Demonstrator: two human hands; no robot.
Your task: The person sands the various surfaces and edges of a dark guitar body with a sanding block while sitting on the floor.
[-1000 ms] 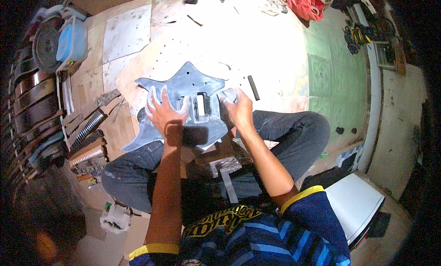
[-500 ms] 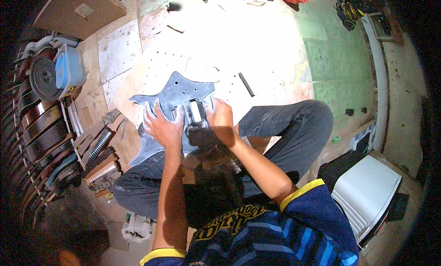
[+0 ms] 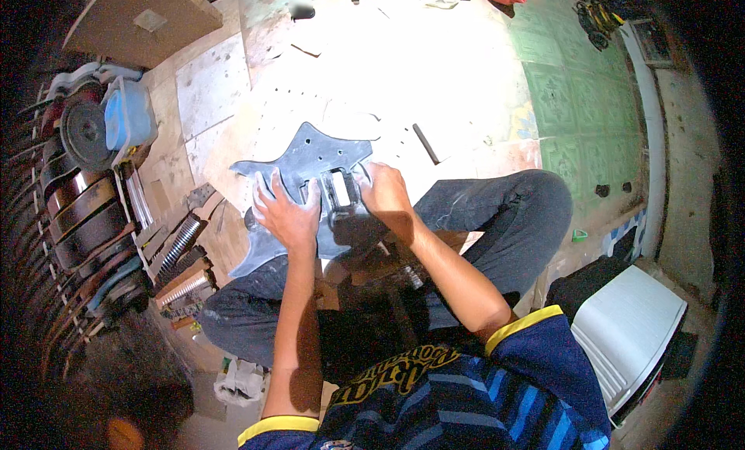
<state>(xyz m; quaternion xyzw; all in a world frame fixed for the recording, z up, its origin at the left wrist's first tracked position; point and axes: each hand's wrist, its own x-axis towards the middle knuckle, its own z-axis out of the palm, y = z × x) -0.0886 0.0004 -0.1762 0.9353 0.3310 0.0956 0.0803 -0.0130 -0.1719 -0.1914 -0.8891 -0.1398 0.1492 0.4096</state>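
Note:
A grey, dusty electric guitar body (image 3: 330, 155) with pointed horns, small round holes and rectangular cutouts lies across my lap. My left hand (image 3: 287, 215) rests on its left part, dusty fingers spread over the face and thumb apart, beside a cutout. At the body's right edge, my right hand (image 3: 386, 192) has its fingers curled over the rim, next to the larger rectangular cutout. Whether anything small is under the right fingers cannot be seen. Shadow from my arm darkens the near part of the body.
A dark flat bar (image 3: 426, 143) lies on the brightly lit floor ahead. To the left are a clear tub with a blue lid (image 3: 129, 118), coil springs (image 3: 180, 244) and a rack of curved parts (image 3: 74, 225). A white casing (image 3: 632, 326) stands at my right.
The whole view has shifted slightly, so everything sits a little further right. Both hands stay in nearly the same places on the guitar body.

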